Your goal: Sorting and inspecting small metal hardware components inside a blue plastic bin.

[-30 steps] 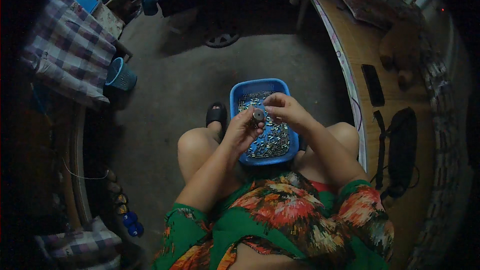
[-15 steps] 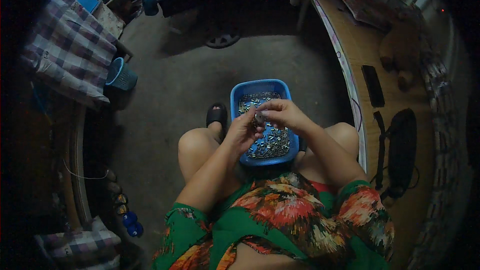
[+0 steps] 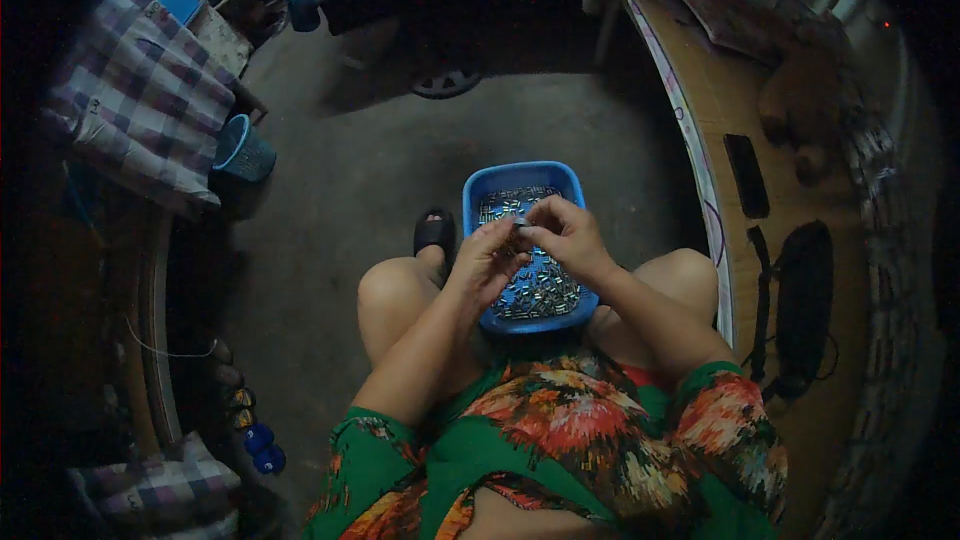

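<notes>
A blue plastic basin (image 3: 578, 187) rests between my knees, with many short shiny metal pieces (image 3: 540, 290) spread over its bottom. Above its middle my two hands meet. My left hand (image 3: 486, 262) is closed, thumb and fingers pinched at a small grey metal piece (image 3: 521, 224). From the other side my right hand (image 3: 568, 240) pinches the same piece between thumb and forefinger. The piece is too small and too covered by fingers to name more exactly.
On the right stands a long wooden bench (image 3: 715, 90) bearing a dark phone-like slab (image 3: 746, 176) and a black bag (image 3: 803, 300). A blue-green waste bin (image 3: 243, 150) is at the left, beside checked cloth (image 3: 150, 90). A fan base (image 3: 445, 83) stands ahead.
The fingers of my right hand have curled and shifted around the small metal piece, which now shows less between my fingertips. My left hand has stayed nearly in place.
</notes>
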A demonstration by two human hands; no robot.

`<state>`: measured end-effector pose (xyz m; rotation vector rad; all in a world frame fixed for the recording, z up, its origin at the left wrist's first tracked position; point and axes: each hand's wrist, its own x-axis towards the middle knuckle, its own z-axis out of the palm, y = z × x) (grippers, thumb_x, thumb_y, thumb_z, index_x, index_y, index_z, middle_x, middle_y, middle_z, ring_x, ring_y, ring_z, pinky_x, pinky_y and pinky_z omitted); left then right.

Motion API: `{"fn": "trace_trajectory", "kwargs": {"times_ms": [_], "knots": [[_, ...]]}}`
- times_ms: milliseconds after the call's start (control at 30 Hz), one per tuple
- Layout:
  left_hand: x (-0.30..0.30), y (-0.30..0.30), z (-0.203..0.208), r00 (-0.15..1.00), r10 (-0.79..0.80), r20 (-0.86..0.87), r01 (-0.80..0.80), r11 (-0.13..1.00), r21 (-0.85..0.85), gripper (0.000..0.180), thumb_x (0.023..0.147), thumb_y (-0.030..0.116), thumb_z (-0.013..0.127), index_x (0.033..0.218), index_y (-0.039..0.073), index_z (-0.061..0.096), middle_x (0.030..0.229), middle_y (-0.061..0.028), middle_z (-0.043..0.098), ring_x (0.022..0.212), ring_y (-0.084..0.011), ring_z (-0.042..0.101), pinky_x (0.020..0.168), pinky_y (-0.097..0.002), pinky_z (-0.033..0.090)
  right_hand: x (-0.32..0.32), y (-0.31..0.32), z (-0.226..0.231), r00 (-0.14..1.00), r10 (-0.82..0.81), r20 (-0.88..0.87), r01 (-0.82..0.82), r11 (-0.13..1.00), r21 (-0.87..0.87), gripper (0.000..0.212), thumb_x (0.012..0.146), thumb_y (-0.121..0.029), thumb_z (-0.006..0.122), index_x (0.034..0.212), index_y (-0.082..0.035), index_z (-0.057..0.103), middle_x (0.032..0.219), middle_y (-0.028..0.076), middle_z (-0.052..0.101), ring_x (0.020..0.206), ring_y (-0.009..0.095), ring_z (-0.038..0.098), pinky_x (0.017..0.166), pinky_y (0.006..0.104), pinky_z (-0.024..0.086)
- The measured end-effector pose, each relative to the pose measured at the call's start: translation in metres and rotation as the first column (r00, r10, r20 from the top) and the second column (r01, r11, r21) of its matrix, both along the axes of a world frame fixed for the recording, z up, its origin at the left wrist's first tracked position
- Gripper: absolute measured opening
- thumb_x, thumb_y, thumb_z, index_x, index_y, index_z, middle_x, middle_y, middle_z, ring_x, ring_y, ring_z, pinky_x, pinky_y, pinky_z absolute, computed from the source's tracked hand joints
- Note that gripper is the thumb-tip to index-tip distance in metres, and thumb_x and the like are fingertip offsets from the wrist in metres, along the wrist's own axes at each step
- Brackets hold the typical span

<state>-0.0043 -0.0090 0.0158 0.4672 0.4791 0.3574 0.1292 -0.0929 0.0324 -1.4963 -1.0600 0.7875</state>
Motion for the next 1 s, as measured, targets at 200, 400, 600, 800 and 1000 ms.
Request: {"fn": "trace_trajectory", "kwargs": {"times_ms": [200,400,600,800,1000], "knots": [[-0.003,0.006,-0.003,0.991,0.108,-0.074,-0.111,0.993,-0.04,0.02,0.084,0.023,0.052,0.094,0.006,0.056,0.081,-0.0058,0.058,0.075,-0.0141,0.055,0.064,-0.0251,0.046,0.018,0.002,0.007,0.84,0.173,-0.515,-0.261,0.96,-0.104,0.022,0.08,-0.003,0.051,0.102,-0.001,0.051,0.085,0.008,0.057,0.07,0.014,0.058,0.061,0.0254,0.049],[-0.004,0.01,-0.016,0.997,0.075,-0.015,-0.076,0.994,-0.075,0.024,0.084,0.024,0.051,0.096,0.004,0.056,0.081,-0.0076,0.057,0.069,-0.0157,0.052,0.062,-0.026,0.045,0.02,0.002,0.009,0.824,0.04,-0.565,-0.171,0.969,-0.18,0.022,0.08,-0.005,0.053,0.101,0.001,0.05,0.087,0.011,0.058,0.07,0.015,0.059,0.058,0.0267,0.052],[-0.002,0.006,-0.014,0.999,0.011,-0.034,-0.012,0.999,-0.04,0.025,0.084,0.025,0.05,0.096,0.004,0.056,0.08,-0.0076,0.057,0.069,-0.015,0.052,0.059,-0.0253,0.045,0.023,0.003,0.006,0.836,0.027,-0.548,-0.186,0.954,-0.236,0.021,0.08,-0.01,0.056,0.098,0.0,0.052,0.078,0.006,0.058,0.065,0.012,0.057,0.053,0.0235,0.048],[-0.002,0.003,-0.007,0.996,0.028,-0.084,-0.031,0.999,-0.036,0.023,0.084,0.024,0.051,0.095,0.004,0.056,0.079,-0.0063,0.057,0.067,-0.0138,0.052,0.059,-0.0246,0.045,0.018,0.001,0.006,0.862,0.079,-0.501,-0.184,0.969,-0.163,0.018,0.079,-0.011,0.058,0.093,-0.001,0.056,0.073,0.003,0.057,0.063,0.008,0.054,0.052,0.0206,0.044],[-0.001,0.001,-0.005,0.998,0.012,-0.062,-0.014,1.0,-0.027,0.02,0.084,0.021,0.052,0.093,0.004,0.055,0.076,-0.0055,0.056,0.065,-0.013,0.053,0.056,-0.0235,0.047,0.019,0.001,0.013,0.913,0.093,-0.398,-0.187,0.961,-0.205,0.014,0.076,-0.013,0.061,0.085,-0.003,0.059,0.073,0.002,0.058,0.065,0.008,0.054,0.052,0.0197,0.042]]}}
